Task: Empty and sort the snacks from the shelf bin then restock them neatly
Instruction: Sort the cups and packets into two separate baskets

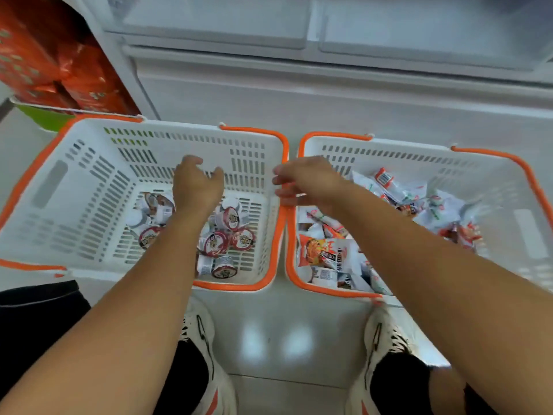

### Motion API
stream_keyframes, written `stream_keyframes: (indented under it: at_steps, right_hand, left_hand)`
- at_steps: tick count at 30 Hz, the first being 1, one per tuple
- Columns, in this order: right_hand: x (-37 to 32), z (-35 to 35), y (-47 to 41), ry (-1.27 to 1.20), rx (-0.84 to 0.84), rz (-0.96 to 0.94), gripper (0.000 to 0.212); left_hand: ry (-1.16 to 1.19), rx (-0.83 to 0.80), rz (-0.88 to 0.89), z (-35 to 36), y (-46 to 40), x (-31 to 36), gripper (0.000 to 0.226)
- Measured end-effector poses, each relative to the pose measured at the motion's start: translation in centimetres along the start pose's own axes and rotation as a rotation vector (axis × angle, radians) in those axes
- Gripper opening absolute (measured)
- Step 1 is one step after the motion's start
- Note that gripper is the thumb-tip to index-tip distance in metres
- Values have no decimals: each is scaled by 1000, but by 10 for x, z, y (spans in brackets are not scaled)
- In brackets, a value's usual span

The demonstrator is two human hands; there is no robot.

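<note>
Small round red-lidded snack cups (223, 235) lay in the left white slotted plastic basket (59, 205). Over them hung the left hand (196, 187), fingers loosely spread, empty; the right hand (305, 181), curled, gripped nothing visible. Better keeping cups apart from the packets (323, 253).

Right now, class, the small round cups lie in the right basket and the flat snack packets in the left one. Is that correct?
No, the baskets are swapped. The head view shows the round cups in the left basket and the flat snack packets in the right basket.
</note>
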State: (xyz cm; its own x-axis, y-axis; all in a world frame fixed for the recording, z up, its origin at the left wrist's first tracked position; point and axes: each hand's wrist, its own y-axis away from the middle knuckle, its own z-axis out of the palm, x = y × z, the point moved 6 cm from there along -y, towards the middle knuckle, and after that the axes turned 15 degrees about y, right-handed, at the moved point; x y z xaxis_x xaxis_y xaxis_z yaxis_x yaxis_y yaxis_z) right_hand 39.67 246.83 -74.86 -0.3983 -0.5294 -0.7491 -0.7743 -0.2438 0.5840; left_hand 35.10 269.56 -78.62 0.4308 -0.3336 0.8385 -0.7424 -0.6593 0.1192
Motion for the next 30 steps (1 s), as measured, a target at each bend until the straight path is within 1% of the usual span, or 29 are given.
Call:
stream_keyframes:
  at_steps: [1, 2, 3, 4, 5, 6, 7, 8, 10, 13, 16, 18, 20, 21, 23, 24, 25, 26, 27, 28, 29, 30]
  right_hand:
    - [3, -47, 1, 74, 123, 3, 10]
    - [10, -99, 3, 163, 255, 34, 13]
    - [23, -151, 7, 283, 388, 92, 18]
    - [42, -197, 18, 428, 489, 176, 23]
    - [64, -236, 31, 553, 535, 268, 27]
    - [89, -265, 45, 609, 530, 354, 30]
    - [112, -282, 61, 622, 485, 425, 32]
    - [132, -290, 76, 612, 417, 469, 31]
    - [159, -290, 105, 572, 321, 522, 31]
    - [181, -279, 125, 482, 311, 496, 32]
    - [203, -265, 124, 459, 283, 501, 54]
    - [222, -260, 119, 479, 295, 510, 60]
    - [245, -265, 109, 454, 327, 558, 62]
    - [255, -266, 101, 405, 330, 579, 63]
    - [272, -264, 87, 242, 260, 648, 68]
    - [272, -261, 83, 167, 202, 681, 68]
    - [272, -258, 78, 143, 147, 699, 61]
    - [269, -254, 72, 152, 105, 689, 50]
    - [266, -252, 65, 168, 90, 677, 45]
    - [261, -251, 58, 183, 100, 655, 46]
    - [256, -249, 48, 191, 122, 628, 51]
    - [248, -243, 38, 203, 139, 572, 52]
  left_hand:
    - [53, -55, 145, 20, 11, 32, 44]
    - [85, -147, 268, 45, 25, 61, 36]
    - [92, -274, 365, 73, 44, 86, 32]
    - [69, -434, 437, 102, 65, 104, 31]
    - [19, -600, 482, 132, 89, 118, 33]
    - [-44, -748, 503, 158, 113, 125, 36]
    - [-111, -860, 509, 179, 134, 130, 41]
    - [-171, -931, 508, 194, 153, 133, 47]
    - [-262, -1011, 506, 213, 184, 138, 51]
    - [-382, -1075, 436, 230, 211, 134, 52]
    - [-399, -1093, 453, 239, 225, 125, 54]
    - [-366, -1084, 497, 244, 228, 113, 59]
    - [-392, -1098, 481, 251, 228, 96, 66]
    - [-403, -1123, 469, 256, 227, 87, 68]
    - [-396, -1159, 456, 271, 223, 74, 66]
    - [-372, -1156, 445, 279, 220, 72, 64]
    - [-332, -1146, 417, 287, 216, 71, 61]
    - [-292, -1132, 382, 294, 212, 74, 57]
    - [-259, -1112, 352, 301, 208, 76, 53]
    - [-235, -1090, 333, 307, 203, 82, 48]
    - [-208, -1056, 319, 311, 197, 91, 43]
    - [-159, -1008, 304, 313, 189, 101, 36]
